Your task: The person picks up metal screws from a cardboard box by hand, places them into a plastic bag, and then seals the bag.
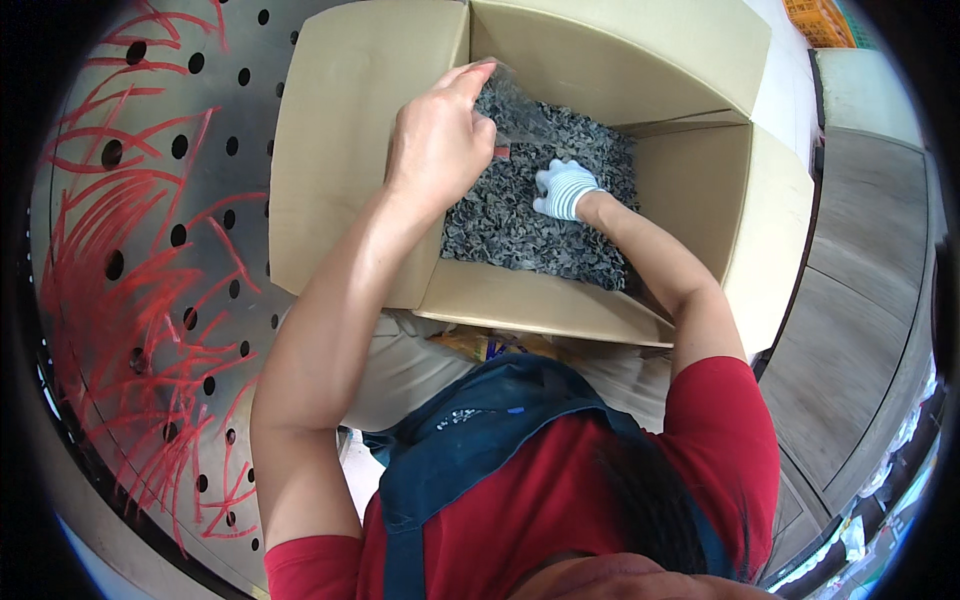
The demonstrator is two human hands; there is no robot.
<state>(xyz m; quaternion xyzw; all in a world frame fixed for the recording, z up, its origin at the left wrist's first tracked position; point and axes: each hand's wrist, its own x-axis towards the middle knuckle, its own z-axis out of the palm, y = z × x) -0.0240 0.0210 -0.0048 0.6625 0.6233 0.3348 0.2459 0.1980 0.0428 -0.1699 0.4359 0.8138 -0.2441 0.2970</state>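
An open cardboard box (686, 199) stands in front of me, holding a deep layer of dark, curled dried pieces (510, 225) that look like dried black fungus. My bare left hand (446, 127) is over the box's left side, pinching the edge of a clear plastic bag (521, 112) between thumb and fingers. Inside the box, my right hand (566, 189) wears a white and grey striped glove. Its fingers are bent and touch the dried pieces; whether they grip any is hidden. A small red mark (501, 152) shows beside my left hand.
On the left is a metal panel (202, 225) with round holes and red scribbles. Grey wood-look panels (855, 285) run along the right. Orange plastic crates (817, 22) stand at the far right. The box flaps (360, 150) spread outward, and a yellow package (465, 343) lies below the near flap.
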